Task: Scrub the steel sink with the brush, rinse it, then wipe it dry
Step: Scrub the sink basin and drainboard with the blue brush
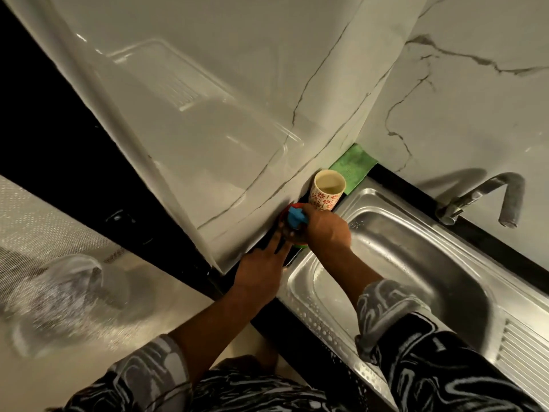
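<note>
**Hand state**
- The right hand (326, 230) has its fingers curled round the blue brush (295, 218) and grips it.
- The left hand (261, 269) has straight, slightly spread fingers (280, 242) that grip nothing. Their tips reach in just below the brush.

**Position of the task item**
- The brush is beyond the far-left corner of the steel sink (416, 263). It is outside the basin, over the dark counter strip.

**Surrounding items and obstructions**
- A red dish (284, 216) sits directly beneath the brush, between the two sets of fingertips.
- A patterned cup (328, 188) stands upright just beyond the right fingers, close to the knuckles.
- A green cloth (353, 165) lies past the cup, in the wall corner.
- A white marbled wall panel (208, 144) rises just to the left of both sets of fingers.
- The tap (490, 200) is well to the right of the fingers, across the basin.

**Hidden or unclear**
- The right hand covers the brush head, so no bristles are visible.
- Blur makes it impossible to tell whether the left fingertips touch the dish.
- A green edge (301, 246) under the heel of the right hand cannot be identified.
- The sink and its ribbed drainboard (523, 346) are cut off at the right and bottom of the frame.
</note>
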